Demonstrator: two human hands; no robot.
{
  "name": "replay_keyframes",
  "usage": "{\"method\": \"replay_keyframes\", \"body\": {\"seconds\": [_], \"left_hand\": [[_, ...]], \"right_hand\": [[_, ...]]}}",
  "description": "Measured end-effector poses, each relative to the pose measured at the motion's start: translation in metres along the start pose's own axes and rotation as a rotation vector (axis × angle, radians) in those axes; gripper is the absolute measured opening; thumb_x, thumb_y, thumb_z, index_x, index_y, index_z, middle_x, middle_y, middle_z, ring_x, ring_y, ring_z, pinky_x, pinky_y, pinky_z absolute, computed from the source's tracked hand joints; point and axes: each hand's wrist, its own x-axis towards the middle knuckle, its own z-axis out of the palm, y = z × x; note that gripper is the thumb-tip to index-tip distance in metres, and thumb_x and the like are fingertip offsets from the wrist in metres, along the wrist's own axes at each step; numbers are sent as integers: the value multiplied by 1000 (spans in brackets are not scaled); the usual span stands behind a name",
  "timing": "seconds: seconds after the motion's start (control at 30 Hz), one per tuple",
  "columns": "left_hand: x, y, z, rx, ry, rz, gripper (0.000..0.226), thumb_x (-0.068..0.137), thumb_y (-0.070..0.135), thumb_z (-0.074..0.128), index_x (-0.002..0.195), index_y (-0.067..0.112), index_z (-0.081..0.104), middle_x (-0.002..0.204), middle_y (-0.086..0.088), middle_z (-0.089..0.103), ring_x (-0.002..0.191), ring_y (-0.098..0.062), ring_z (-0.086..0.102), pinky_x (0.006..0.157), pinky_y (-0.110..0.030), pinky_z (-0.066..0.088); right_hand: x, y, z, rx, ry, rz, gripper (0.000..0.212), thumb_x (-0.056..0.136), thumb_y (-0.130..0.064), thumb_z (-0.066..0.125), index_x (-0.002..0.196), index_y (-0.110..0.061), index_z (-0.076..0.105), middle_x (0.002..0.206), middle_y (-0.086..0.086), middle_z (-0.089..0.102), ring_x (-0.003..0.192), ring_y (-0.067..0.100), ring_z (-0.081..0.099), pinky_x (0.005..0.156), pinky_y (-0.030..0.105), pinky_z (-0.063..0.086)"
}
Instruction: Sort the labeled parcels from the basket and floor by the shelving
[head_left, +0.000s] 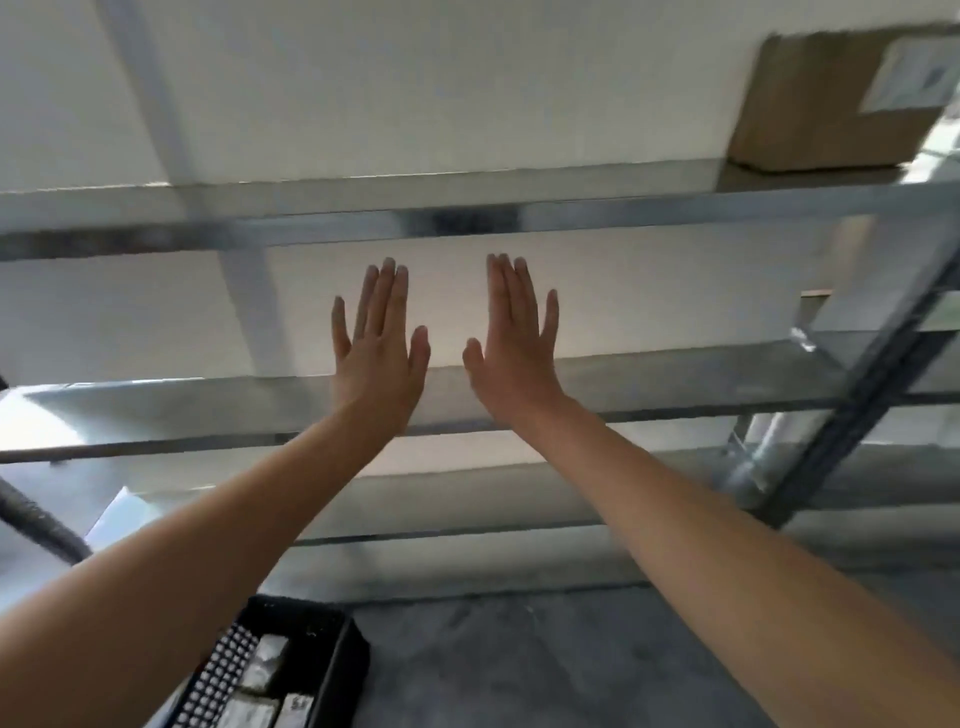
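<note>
My left hand (378, 343) and my right hand (511, 343) are stretched out side by side in front of the metal shelving (467, 213), fingers straight, holding nothing. A black perforated basket (343, 649) stands on the floor at the bottom left, with several grey wrapped parcels (265, 670) inside. A brown cardboard parcel (810, 104) with a white label (914, 78) sits on the upper shelf at the far right.
The shelving has several bare metal levels, with a white wall behind. A diagonal shelf upright (857, 415) runs down the right side. A dark hose or pipe (36, 519) crosses the left edge. Grey concrete floor (519, 665) lies below.
</note>
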Motion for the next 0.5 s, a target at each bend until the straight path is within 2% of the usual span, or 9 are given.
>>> {"method": "replay_keyframes", "body": {"seconds": [0.17,0.3,0.4,0.5], "left_hand": [[15,174,51,-173,-36,106,57,106,31,25,157,11,9,166,-3,3,152,-14,-2,123,-45,-5],[11,315,83,-265,-86,274,58,106,32,24,158,13,5,166,-1,-1,152,-13,-6,123,-45,-6],[-4,404,93,-367,-126,386,59,106,29,27,158,13,5,166,-1,0,152,-13,-5,122,-44,-7],[-24,474,100,-426,-177,526,58,105,28,27,157,12,7,166,-1,2,152,-14,-4,122,-45,-6]], "right_hand": [[-42,142,-108,-169,42,170,76,101,-27,41,157,-13,-8,165,1,-11,151,15,-15,120,51,-10],[-90,243,-201,-313,86,267,74,101,-29,39,157,-13,-7,165,1,-11,151,15,-15,120,49,-12],[-129,299,-263,-374,121,398,73,101,-28,39,157,-13,-5,166,2,-9,151,16,-13,118,47,-16],[-170,336,-309,-441,163,523,74,100,-28,40,157,-12,-4,166,2,-7,151,16,-11,117,48,-15]]}}
